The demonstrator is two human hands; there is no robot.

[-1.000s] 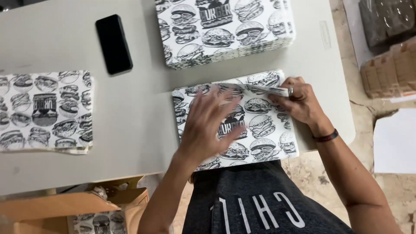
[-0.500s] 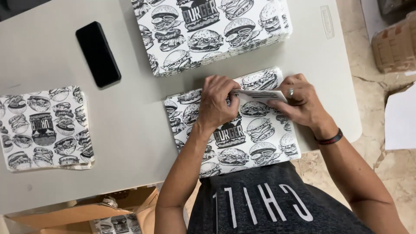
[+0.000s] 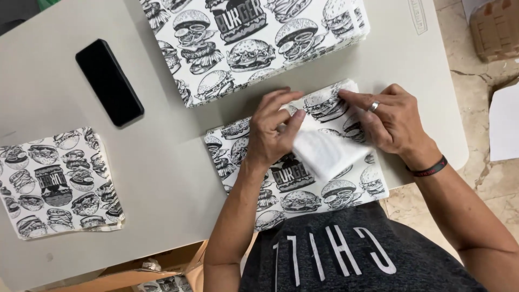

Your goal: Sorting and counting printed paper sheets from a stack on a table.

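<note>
A square paper sheet (image 3: 294,186) printed with black-and-white burger drawings lies on the grey table (image 3: 173,162) in front of me. Its far corner is folded over toward me, showing a plain white underside (image 3: 327,154). My left hand (image 3: 273,132) pinches and presses the folded flap at its left edge. My right hand (image 3: 392,121), with a ring and a dark wristband, presses flat on the sheet's far right corner, fingers pointing left along the fold.
A large stack of the same printed sheets (image 3: 254,38) lies at the far side. A smaller stack of folded printed sheets (image 3: 57,181) sits at the left. A black phone (image 3: 109,82) lies face up. A cardboard box (image 3: 146,270) stands below the table edge.
The far edge of the sheet, held as a narrow strip before, has been folded down toward me, exposing a wider white flap. Both hands stayed on the fold.
</note>
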